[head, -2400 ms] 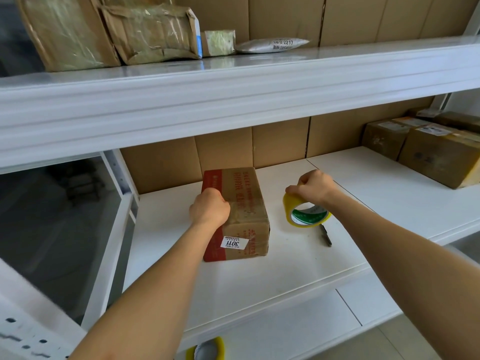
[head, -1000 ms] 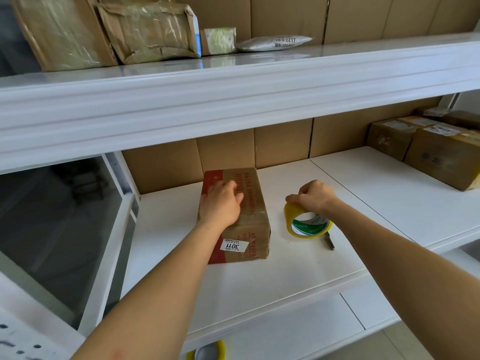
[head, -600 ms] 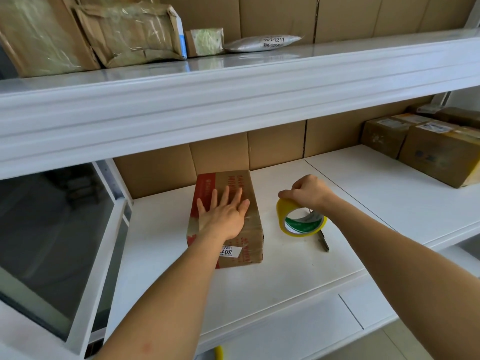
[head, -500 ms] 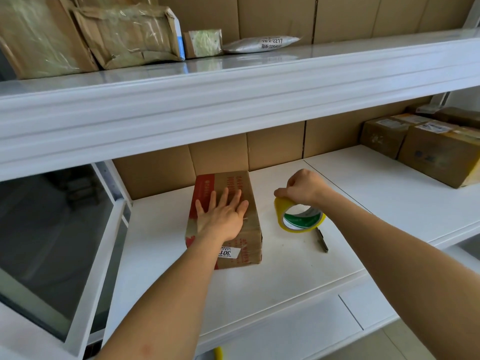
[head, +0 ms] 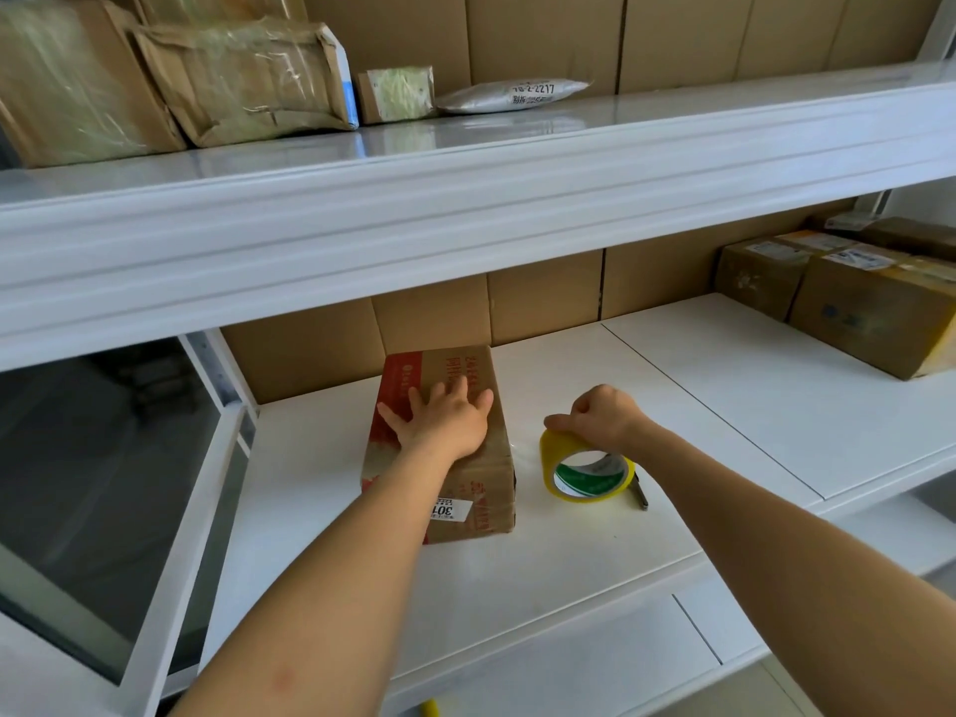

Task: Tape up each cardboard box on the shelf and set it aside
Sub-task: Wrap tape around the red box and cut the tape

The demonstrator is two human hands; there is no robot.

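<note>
Fingers (head: 455, 393) splay flat on box (head: 465, 489); right hand (head: 600, 416) grips tape roll (head: 584, 473).

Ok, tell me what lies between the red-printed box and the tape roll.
In the head view, only bare white shelf separates the box from the tape roll; a faint clear tape strand may span it.

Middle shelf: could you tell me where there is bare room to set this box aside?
Bare board lies between the tape roll and the stacked boxes at right, and left of the box. Around the left hand and right hand it is crowded.
</note>
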